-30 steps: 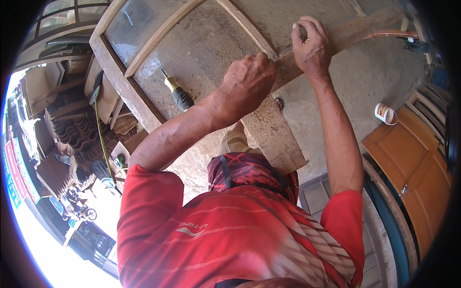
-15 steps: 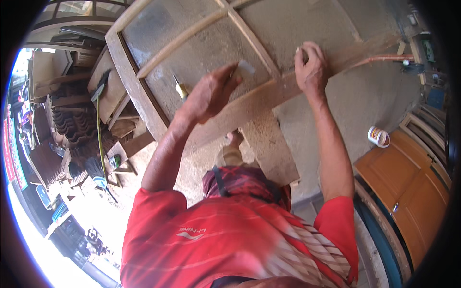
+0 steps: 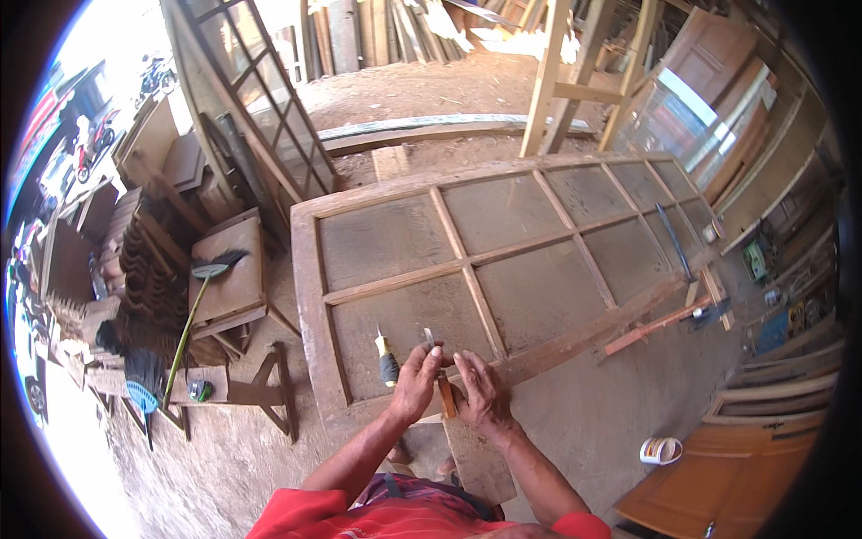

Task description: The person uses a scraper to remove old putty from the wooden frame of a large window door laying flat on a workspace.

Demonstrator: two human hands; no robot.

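A wooden door or window frame [image 3: 310,296] divided into panes lies flat in front of me. Over its near edge my two hands come together. A chisel [image 3: 446,397] with an orange-brown wooden handle is between them, its narrow metal end showing above the left fingers. My left hand [image 3: 415,382] is closed around the metal part. Beside the handle, my right hand [image 3: 485,400] has bent fingers, their tips near the left thumb; whether it grips the chisel is partly hidden. A screwdriver [image 3: 387,361] with a yellow and black handle lies on the nearest left pane, beside my left hand.
A low wooden bench [image 3: 242,392] and a broom [image 3: 199,305] stand at the left. An orange bar clamp [image 3: 651,330] is at the frame's right edge. A white tub [image 3: 661,451] and an orange-brown door panel [image 3: 718,476] lie at the lower right.
The view has tilted up, showing the whole frame and yard. My right hand has left the frame's rail and joined the left, which was blurred by motion. The chisel now shows between them.
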